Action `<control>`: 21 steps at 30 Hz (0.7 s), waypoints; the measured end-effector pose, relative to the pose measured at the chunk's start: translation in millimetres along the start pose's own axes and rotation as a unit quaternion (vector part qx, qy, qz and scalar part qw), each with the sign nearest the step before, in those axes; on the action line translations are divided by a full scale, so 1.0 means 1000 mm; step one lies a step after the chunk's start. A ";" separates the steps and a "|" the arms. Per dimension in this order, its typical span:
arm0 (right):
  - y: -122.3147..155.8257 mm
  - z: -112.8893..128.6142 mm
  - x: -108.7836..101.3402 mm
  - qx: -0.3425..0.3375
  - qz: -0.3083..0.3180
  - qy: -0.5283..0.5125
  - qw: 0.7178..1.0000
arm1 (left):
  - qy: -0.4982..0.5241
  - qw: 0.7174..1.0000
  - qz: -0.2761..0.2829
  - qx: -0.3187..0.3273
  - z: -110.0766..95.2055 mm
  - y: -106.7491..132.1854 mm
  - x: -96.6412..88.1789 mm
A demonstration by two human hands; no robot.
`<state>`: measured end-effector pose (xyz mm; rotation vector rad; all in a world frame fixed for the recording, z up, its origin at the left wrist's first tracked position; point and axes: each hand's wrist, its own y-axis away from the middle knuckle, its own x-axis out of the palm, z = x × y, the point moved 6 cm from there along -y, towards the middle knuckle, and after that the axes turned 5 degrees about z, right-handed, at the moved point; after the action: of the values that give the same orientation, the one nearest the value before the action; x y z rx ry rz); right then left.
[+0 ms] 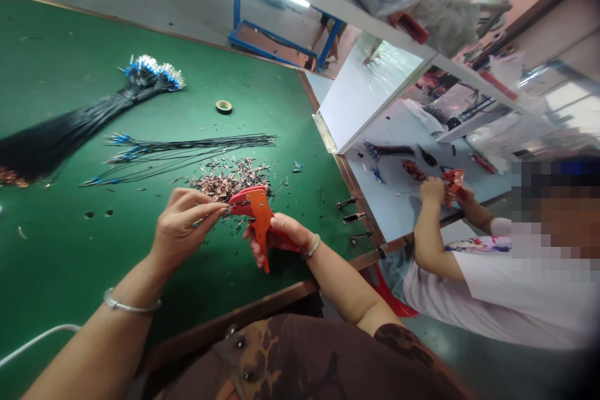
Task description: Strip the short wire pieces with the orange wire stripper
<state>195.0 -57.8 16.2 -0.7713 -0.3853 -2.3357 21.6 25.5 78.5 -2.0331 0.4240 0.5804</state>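
Note:
My right hand is wrapped round the handles of an orange and red wire stripper, its jaws pointing left. At those jaws, my left hand pinches a thin dark wire, mostly hidden by the fingers. Just behind the tool lies a heap of copper and black wire scraps. Beyond it, several loose black wires with blue ends lie across the green table. A thick bundle of black wires with blue and clear ends rests at the left, bare copper showing at its near end.
A tape roll sits behind the loose wires. A white cable crosses the near left corner. At the right, a co-worker's hands hold a similar red tool over a grey table. A white partition stands between the tables.

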 end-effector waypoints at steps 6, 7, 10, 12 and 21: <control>0.000 -0.003 -0.005 0.009 -0.027 0.005 1.000 | 0.007 1.000 0.004 0.005 -0.003 -0.002 0.001; 0.000 -0.003 -0.005 0.005 -0.031 0.002 0.999 | 0.008 1.000 0.004 0.004 -0.003 -0.002 0.001; 0.000 -0.003 -0.005 -0.007 -0.050 0.002 0.999 | 0.010 1.000 0.005 0.002 -0.003 -0.002 0.001; 0.000 -0.003 -0.005 -0.013 -0.062 0.005 0.998 | 0.012 1.000 0.010 -0.001 -0.003 -0.002 0.000; -0.001 -0.002 -0.006 -0.028 -0.101 0.022 0.994 | -0.008 0.996 0.031 -0.078 0.004 -0.001 -0.004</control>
<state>197.1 -55.1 10.5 -0.7366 -0.3963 -2.5572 17.7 30.2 80.1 -2.1692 0.4449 0.6860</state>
